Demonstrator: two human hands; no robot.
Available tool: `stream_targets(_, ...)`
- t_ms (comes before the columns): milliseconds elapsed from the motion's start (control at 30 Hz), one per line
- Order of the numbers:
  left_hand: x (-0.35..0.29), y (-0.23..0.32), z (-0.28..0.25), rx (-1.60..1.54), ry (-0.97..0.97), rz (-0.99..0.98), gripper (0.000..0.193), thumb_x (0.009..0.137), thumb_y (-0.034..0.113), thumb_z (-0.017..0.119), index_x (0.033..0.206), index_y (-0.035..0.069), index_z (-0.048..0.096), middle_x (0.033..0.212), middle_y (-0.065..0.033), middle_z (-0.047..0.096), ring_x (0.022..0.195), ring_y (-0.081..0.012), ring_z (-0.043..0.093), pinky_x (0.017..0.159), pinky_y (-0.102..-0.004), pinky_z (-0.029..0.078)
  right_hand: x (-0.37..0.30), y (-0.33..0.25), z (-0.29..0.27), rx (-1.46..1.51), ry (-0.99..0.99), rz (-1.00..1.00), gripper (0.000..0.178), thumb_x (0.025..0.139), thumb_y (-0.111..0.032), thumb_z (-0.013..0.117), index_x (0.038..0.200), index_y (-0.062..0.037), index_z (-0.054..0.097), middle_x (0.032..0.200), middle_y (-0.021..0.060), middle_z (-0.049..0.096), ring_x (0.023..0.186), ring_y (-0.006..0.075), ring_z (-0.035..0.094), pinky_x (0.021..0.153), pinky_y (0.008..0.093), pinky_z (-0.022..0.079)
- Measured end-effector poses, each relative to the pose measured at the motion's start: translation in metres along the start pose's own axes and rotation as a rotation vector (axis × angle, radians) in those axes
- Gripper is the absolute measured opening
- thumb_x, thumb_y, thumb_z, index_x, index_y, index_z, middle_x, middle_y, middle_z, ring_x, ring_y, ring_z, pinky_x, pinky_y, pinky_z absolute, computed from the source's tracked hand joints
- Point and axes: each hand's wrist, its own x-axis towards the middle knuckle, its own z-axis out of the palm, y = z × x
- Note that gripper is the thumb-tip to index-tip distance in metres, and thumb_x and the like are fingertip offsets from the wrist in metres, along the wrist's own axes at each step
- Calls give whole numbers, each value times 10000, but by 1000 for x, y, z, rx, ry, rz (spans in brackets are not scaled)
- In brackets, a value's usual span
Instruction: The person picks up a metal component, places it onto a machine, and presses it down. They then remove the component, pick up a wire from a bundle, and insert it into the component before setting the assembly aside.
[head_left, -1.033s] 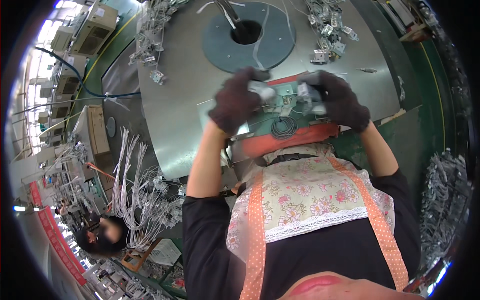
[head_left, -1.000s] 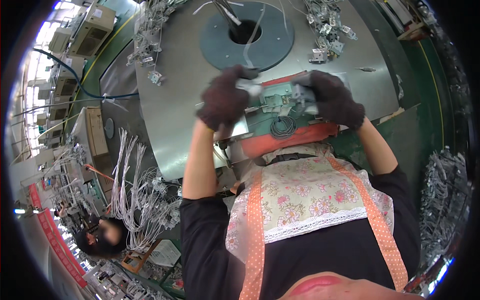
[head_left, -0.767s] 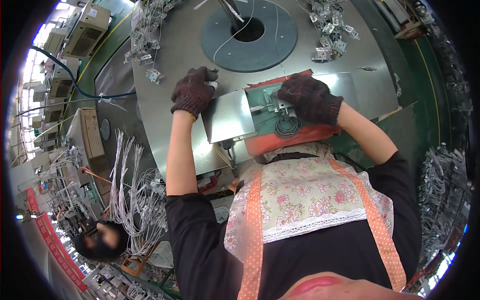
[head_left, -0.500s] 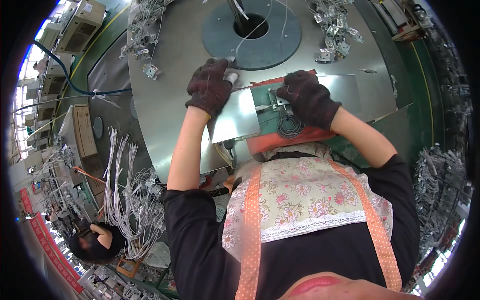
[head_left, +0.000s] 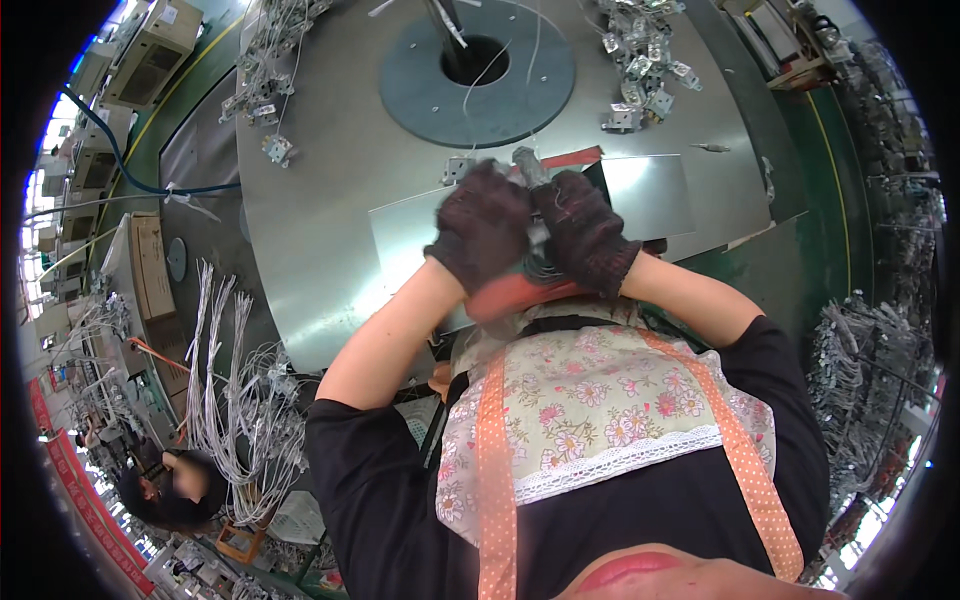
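Both my hands wear dark knit gloves and are close together over the work spot at the table's near edge. My left hand [head_left: 485,222] is blurred by motion, and its fingers cannot be made out. My right hand [head_left: 582,228] has its fingers curled in, closed on something its glove hides. Just beyond the hands a grey rounded piece [head_left: 530,165] sticks up. Part of a dark cable coil [head_left: 541,267] shows between the wrists, above red cloth [head_left: 510,293]. A small metal bracket [head_left: 458,169] lies beyond my left hand.
Flat metal plates [head_left: 400,235] [head_left: 650,190] lie on either side on the metal table [head_left: 310,220]. A grey disc [head_left: 420,95] with a post stands farther off. Bracket clusters [head_left: 645,60] lie at the far right and far left. Wire bundles [head_left: 225,390] hang at the left.
My left hand has moved right and nearer, from beyond the left plate to beside my right hand. The bracket and coil seen between the hands are now mostly covered. The view has shifted slightly.
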Motion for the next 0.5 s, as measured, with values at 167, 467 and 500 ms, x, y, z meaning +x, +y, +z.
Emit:
stream_targets(167,15,20,40,31,151,-163,323,809,229,612,1040,28,714,979,-168,712,1077,-330,626,1023,-442,440,0,-3,-30,217,-72,38,870,760,-150,741,1526,16,363,1232,259,586,1118,428,560,946,498,490)
stream_targets(467,7,32,25,-39,163,-165,469,920,202,555,1335,-17,553,1205,-223,683,1195,-402,622,1129,-522,389,22,97,-77,270,233,-268,564,851,-249,798,1340,-62,589,1213,170,663,1103,365,649,943,442,536)
stream_targets(500,7,35,22,-44,132,-194,497,925,132,487,1386,-53,496,1230,-216,671,1221,-395,612,1160,-513,359,20,113,-83,16,511,-303,570,849,-257,806,1346,-73,595,1182,167,667,1101,363,652,950,429,530)
